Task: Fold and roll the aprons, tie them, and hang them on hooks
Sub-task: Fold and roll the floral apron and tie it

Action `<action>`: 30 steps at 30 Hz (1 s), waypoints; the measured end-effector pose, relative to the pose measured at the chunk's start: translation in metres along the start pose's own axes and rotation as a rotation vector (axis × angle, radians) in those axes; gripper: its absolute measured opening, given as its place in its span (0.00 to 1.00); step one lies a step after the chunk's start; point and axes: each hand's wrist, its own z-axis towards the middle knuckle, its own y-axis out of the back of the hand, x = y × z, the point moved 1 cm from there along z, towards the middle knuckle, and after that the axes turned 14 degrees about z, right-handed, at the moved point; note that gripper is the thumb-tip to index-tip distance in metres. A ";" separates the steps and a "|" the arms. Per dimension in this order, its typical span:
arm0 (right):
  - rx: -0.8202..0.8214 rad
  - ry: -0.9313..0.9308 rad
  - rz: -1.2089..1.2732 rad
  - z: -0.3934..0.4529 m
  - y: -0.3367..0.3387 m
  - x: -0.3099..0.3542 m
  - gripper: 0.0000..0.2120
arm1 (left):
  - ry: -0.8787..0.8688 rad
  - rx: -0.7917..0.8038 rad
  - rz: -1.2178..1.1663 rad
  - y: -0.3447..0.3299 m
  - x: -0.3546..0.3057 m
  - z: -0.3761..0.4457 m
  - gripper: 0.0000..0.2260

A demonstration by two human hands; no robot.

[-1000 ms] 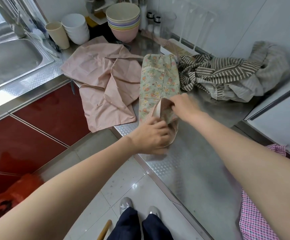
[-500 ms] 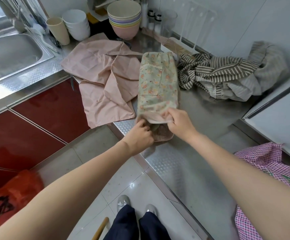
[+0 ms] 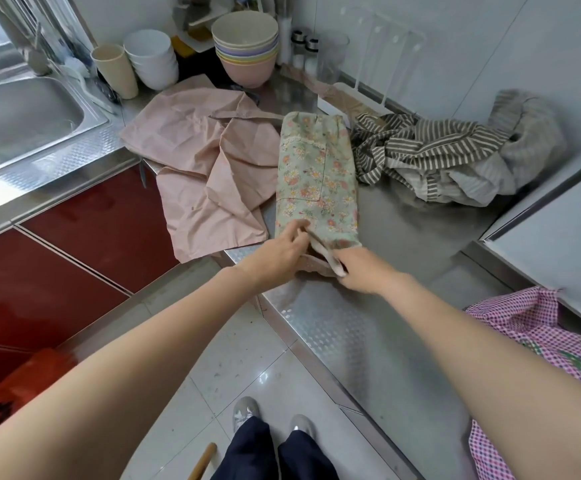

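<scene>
Four aprons lay on the steel counter [image 3: 368,344], which ran from under both forearms away to the wall. Beyond the right hand [image 3: 363,271], well apart from it and against the wall, the striped apron [image 3: 431,147] sat in a crumpled heap. Beyond the left hand [image 3: 278,259] and off to its outer side, the pink apron [image 3: 206,174] spread loosely, one corner hanging over the counter edge above a red cabinet door [image 3: 84,233]. Behind the right hand, beside that forearm, the checked apron [image 3: 538,334] was bunched at the counter's near end.

The floral apron [image 3: 317,174] — folded into a long narrow strip — stretched straight away from both hands, its near end just at the fingertips. The left hand's fingers were curled at that near edge, touching the cloth; whether they pinched it was unclear. The right hand gripped a pale strap [image 3: 327,254] — drawn taut between the two hands — with the fingers closed around it.

Far past the hands stood stacked bowls [image 3: 245,46], white bowls [image 3: 152,58] and a beige cup [image 3: 116,71].
</scene>
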 end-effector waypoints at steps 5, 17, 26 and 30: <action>-0.009 -0.052 0.143 0.006 0.023 -0.002 0.19 | 0.242 0.225 -0.312 0.007 0.014 -0.001 0.29; 0.263 0.018 -0.189 0.014 0.005 -0.004 0.34 | -0.042 0.293 0.025 -0.027 0.005 0.001 0.18; 0.043 -0.459 0.691 0.022 0.004 -0.030 0.11 | 0.659 0.360 -0.591 -0.018 0.023 0.011 0.14; -0.050 -0.488 0.435 0.037 0.005 -0.015 0.12 | 0.864 0.397 -0.655 -0.027 0.029 0.017 0.23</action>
